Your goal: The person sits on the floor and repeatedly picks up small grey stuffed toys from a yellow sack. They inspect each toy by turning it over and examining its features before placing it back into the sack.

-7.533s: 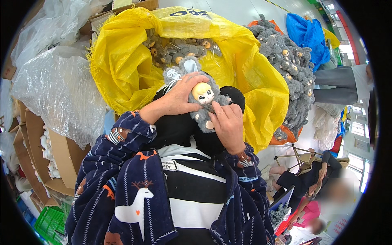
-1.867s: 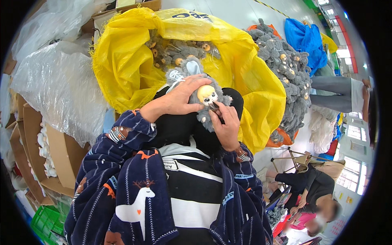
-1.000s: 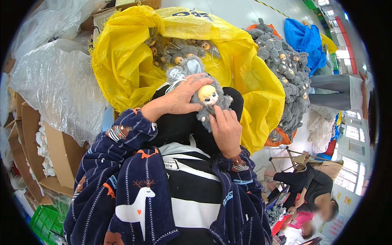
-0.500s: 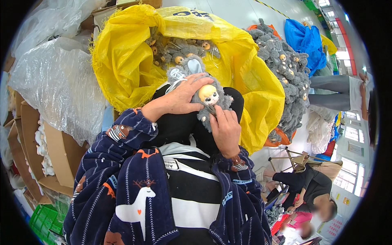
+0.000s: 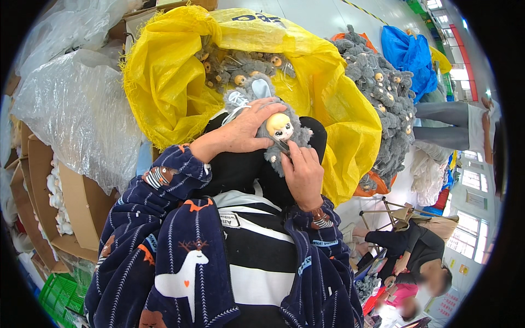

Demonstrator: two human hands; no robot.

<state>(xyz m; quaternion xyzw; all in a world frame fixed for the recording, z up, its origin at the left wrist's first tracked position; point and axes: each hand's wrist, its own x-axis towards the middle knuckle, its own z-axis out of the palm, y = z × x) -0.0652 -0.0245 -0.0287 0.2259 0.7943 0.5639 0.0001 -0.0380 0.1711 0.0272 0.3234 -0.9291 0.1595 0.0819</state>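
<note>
A grey plush doll (image 5: 280,128) with a blond fringe, a pale face and grey-blue ears lies over my lap, its head pointing away from me. My left hand (image 5: 244,129) is closed round its left side, fingers across the top of the head and thumb by the cheek. White cords (image 5: 236,100) show beside the ear. At the doll's chin, my right hand (image 5: 304,175) pinches a thin dark metal tool (image 5: 283,145), mostly hidden by fingers and fur; its exact kind cannot be made out. Beyond the doll, a yellow woven sack (image 5: 350,104) holds several similar dolls (image 5: 240,65).
A heap of grey plush dolls (image 5: 383,93) rises at the right, near a blue bag (image 5: 410,57). Clear plastic sheeting (image 5: 71,109) and cardboard boxes (image 5: 82,210) with white pieces stand at the left, above a green crate (image 5: 57,295). Other people (image 5: 415,246) are at the right.
Both hands and the doll stay almost where they were. My right fingers have shifted very slightly at the doll's chin.
</note>
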